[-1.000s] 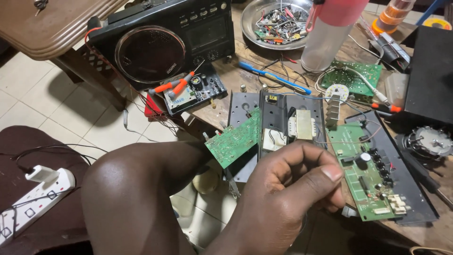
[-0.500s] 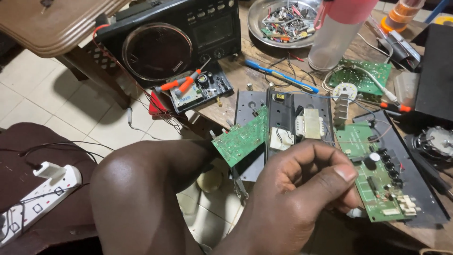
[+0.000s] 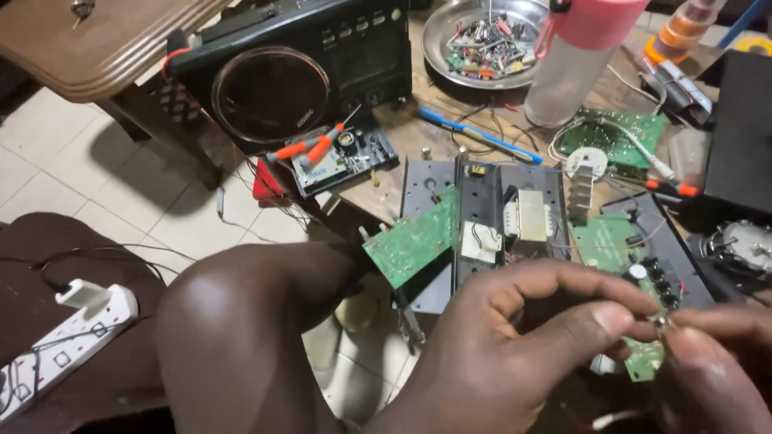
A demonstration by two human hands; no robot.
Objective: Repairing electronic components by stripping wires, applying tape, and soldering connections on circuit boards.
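Two hands meet low at the right of the view: the left hand (image 3: 515, 345) has its fingers (image 3: 599, 321) curled in, thumb and forefinger pressed together on a tiny metallic part (image 3: 663, 323), and the right hand (image 3: 716, 370), partly cut off by the frame edge, pinches the same part from the other side. That part is held just above the near end of a green circuit board with black knobs (image 3: 611, 241), which lies on the cluttered wooden surface (image 3: 418, 128) beside an opened grey metal chassis with a transformer (image 3: 498, 217).
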